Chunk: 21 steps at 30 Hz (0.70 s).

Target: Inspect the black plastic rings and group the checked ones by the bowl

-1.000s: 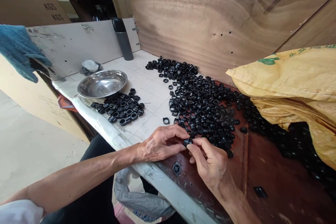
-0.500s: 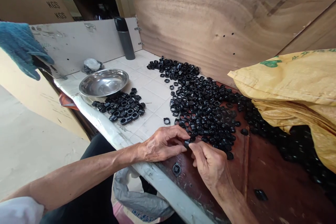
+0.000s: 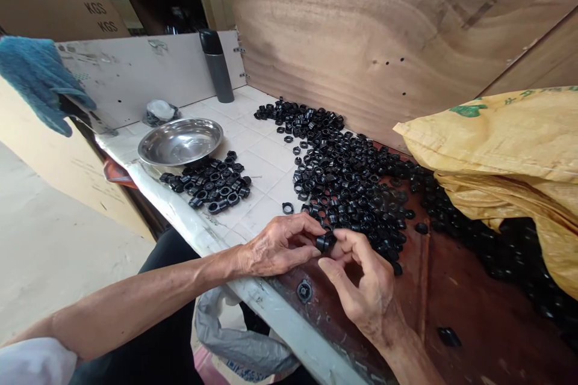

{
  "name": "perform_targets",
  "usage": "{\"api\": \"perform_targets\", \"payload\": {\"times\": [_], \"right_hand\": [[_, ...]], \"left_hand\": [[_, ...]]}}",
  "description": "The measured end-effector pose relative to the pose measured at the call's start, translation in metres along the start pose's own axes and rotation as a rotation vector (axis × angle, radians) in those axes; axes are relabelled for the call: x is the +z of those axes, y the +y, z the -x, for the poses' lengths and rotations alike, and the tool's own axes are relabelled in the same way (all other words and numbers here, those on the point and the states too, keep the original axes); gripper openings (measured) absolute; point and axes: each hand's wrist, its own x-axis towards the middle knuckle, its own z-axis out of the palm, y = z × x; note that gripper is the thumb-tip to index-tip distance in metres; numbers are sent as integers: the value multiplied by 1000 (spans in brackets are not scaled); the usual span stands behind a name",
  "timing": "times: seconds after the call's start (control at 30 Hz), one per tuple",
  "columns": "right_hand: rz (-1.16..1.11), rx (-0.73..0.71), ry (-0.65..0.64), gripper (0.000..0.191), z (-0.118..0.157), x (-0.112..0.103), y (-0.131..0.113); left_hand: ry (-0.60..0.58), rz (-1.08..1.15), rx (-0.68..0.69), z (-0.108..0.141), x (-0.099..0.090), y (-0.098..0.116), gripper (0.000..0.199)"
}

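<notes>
Since the black plastic fitting [image 3: 326, 243] is small, left hand [image 3: 280, 246] and right hand [image 3: 361, 289] pinch it narrowly, with a loose heap [image 3: 347, 192] just beyond

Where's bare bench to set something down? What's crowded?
Bare white tile runs between the small ring pile and the large ring spread. More shows behind the steel bowl. Bare brown board lies right of the right hand, below the spread. Crowded: the spread itself, running under the yellow sack.

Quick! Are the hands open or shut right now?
Left hand: closed, pinching a black plastic nut.
Right hand: closed, pinching the same nut.
</notes>
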Motion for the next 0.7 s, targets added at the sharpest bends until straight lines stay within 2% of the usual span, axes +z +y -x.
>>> {"api": "perform_targets", "payload": {"times": [0.07, 0.17, 0.2, 0.3, 0.4, 0.5, 0.6, 0.7], "right_hand": [[21, -7, -21, 13, 0, 1, 2], [94, 10, -43, 35, 0, 2, 3], [90, 27, -41, 35, 0, 1, 2], [53, 49, -47, 22, 0, -1, -1], [54, 38, -27, 25, 0, -3, -2], [21, -14, -25, 11, 0, -2, -2], [19, -42, 12, 14, 1, 3, 1], [-33, 106, 17, 16, 2, 9, 3]], "left_hand": [[-18, -24, 34, 0, 0, -1, 24], [-40, -48, 56, 0, -1, -1, 26], [-37, -52, 55, 0, -1, -1, 26], [-42, -72, 62, -1, -1, 0, 25], [-68, -92, 94, -1, -1, 2, 25], [-57, -57, 49, -1, -1, 4, 22], [-49, -9, 4, 0, -1, 3, 21], [-54, -105, 158, 2, -1, -1, 26]]}}
